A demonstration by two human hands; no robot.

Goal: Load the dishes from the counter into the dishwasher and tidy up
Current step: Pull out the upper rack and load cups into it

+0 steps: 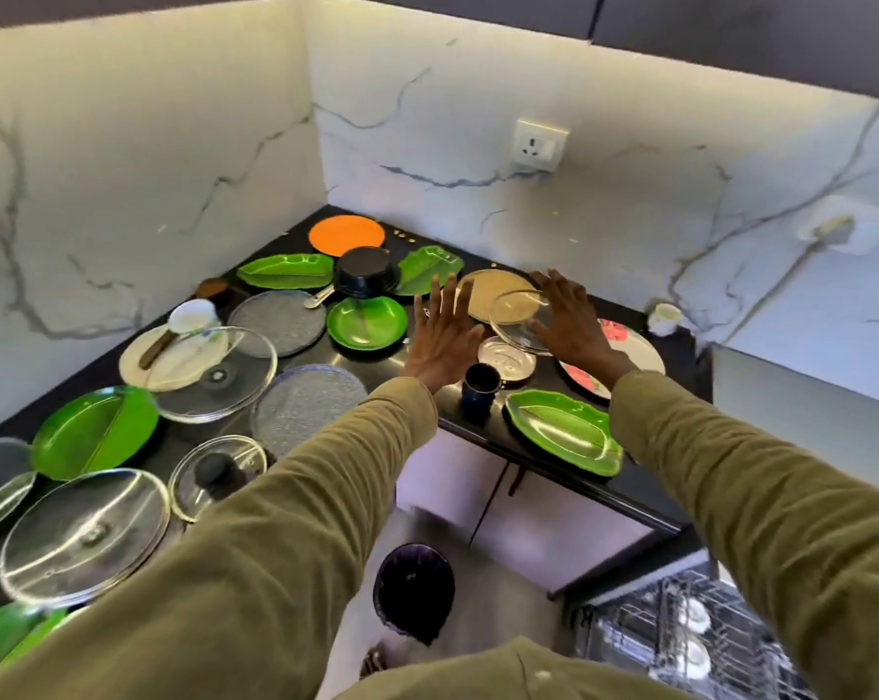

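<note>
While both hands hover with fingers spread and holding nothing, the left hand (440, 341) and right hand (571, 320) flank a clear glass dish (520, 320) that sits tilted between them on the black table (376, 358). Beneath its far edge lies a tan plate (493, 293); nearer the wrists stand a steel bowl (506, 360) and a dark cup (480, 389). Glass like this is likely stiff, smooth and breakable, moderately heavy, and slippery if wet. I judge the safest hold is on opposite rims, one hand each side, thumbs over the lip, lifting level so it clears the bowl. Far below the right hand, the dishwasher rack (689, 644) stands open with white cups in it.
</note>
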